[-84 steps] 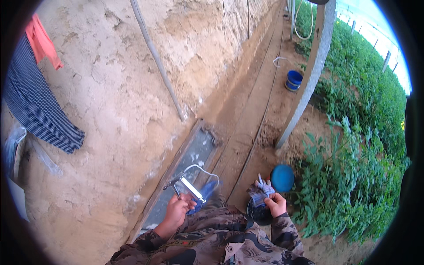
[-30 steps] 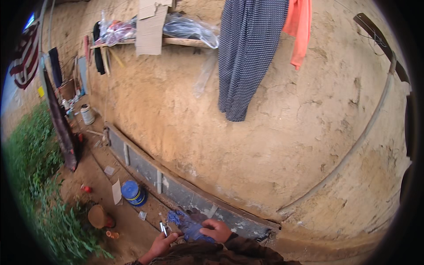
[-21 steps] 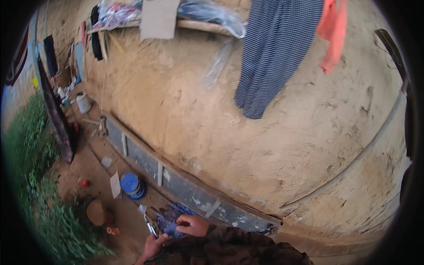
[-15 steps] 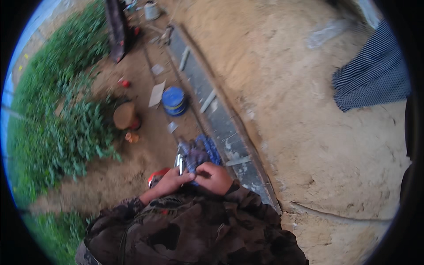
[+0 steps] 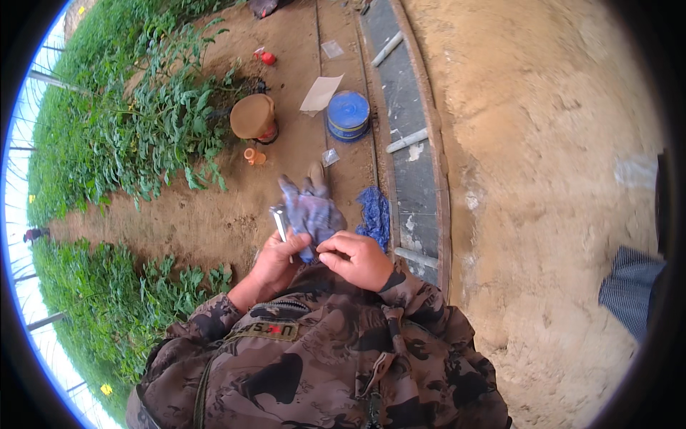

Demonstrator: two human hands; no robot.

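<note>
My left hand (image 5: 275, 263) is closed around the cuff end of a stained blue-grey work glove (image 5: 314, 214). A thin silvery metal tool (image 5: 280, 223) stands up in the same hand, beside the glove; its kind does not show clearly. Thumb and fingers of my right hand (image 5: 357, 261) pinch together at the glove's lower edge. The glove's fingers point away from me, and its cuff is partly hidden by my hands.
Ahead stand a blue lidded bucket (image 5: 349, 116) and a brown-topped stool-like bucket (image 5: 252, 118), with an orange bottle (image 5: 254, 156) near it. Crumpled blue cloth (image 5: 374, 218) lies beside a dark grey strip (image 5: 411, 175) along an earthen wall (image 5: 529, 186). Leafy plants (image 5: 153, 121) grow at left.
The whole view has turned, so the buckets and strip appear farther right. Both hands remain at the glove, which now shows more apart from the blue cloth on the ground.
</note>
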